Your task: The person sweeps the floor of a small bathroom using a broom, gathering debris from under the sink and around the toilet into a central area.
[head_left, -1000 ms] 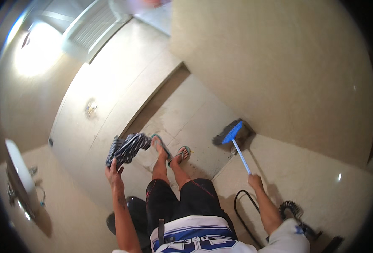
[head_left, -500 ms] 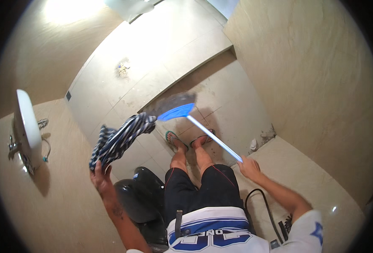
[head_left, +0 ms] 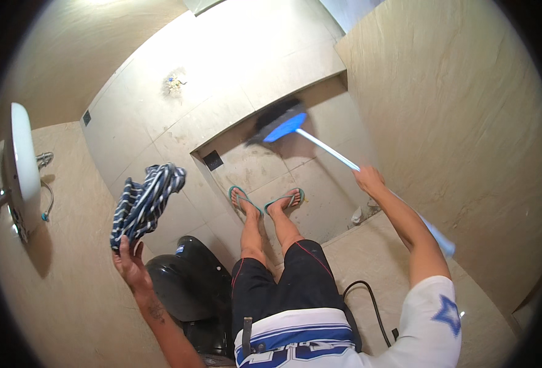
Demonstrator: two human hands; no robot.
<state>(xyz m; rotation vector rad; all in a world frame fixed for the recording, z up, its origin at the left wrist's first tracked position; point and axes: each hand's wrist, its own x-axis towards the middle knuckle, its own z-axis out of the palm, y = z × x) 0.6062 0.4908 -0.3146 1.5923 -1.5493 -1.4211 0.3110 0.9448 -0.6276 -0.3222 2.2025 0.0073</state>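
A crumpled dark-and-white striped cloth [head_left: 145, 202] is gripped at its lower end by my left hand [head_left: 132, 268], raised at the left above the black toilet. My right hand [head_left: 370, 181] is wrapped round the pale handle of a broom [head_left: 286, 126]. Its blue head with dark bristles lies against the sunken tiled floor, close under the raised step. Behind my right hand the handle runs back past my forearm, which partly hides it. My sandalled feet stand on the sunken floor, below the broom head.
A black toilet [head_left: 176, 282] stands left of my legs, with a white washbasin [head_left: 26, 159] on the left wall. A step edge [head_left: 246, 121] borders the sunken floor, near a dark drain [head_left: 212, 161]. Beyond lies a small debris pile [head_left: 174, 84]. A black hose [head_left: 376, 302] curves at lower right.
The broom head has moved away from me and to the right, off the cloth's end toward the step. My right hand has risen along with it. The cloth has shifted slightly left.
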